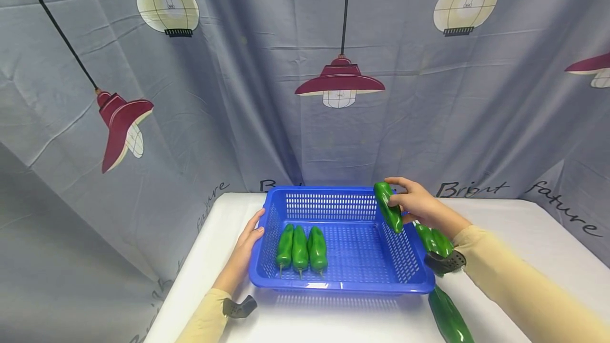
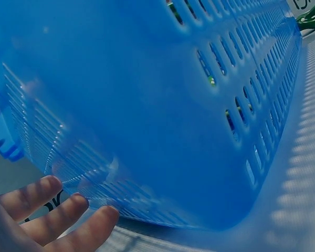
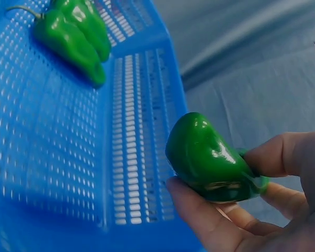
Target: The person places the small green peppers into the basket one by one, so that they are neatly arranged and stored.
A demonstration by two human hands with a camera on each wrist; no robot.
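My right hand [image 1: 420, 205] pinches a glossy green chili pepper [image 1: 387, 206] between thumb and fingers, over the right end of a blue plastic basket [image 1: 340, 285]. In the right wrist view the held pepper [image 3: 202, 155] points its rounded end toward the camera, beside the basket's slotted wall [image 3: 127, 142]. Three green peppers lie side by side in the basket's left part, the middle one [image 1: 299, 247] with its stem toward me. My left hand [image 1: 242, 247] rests at the basket's left rim. In the left wrist view its fingers [image 2: 81, 226] extend along the outer wall, loosely straight.
Right of the basket, more green peppers [image 1: 440, 242] lie on the white table [image 1: 500, 237], partly behind the right wrist. A longer dark green vegetable [image 1: 450, 316] lies nearer the front. A grey curtain [image 1: 405, 136] printed with lamps hangs behind the table.
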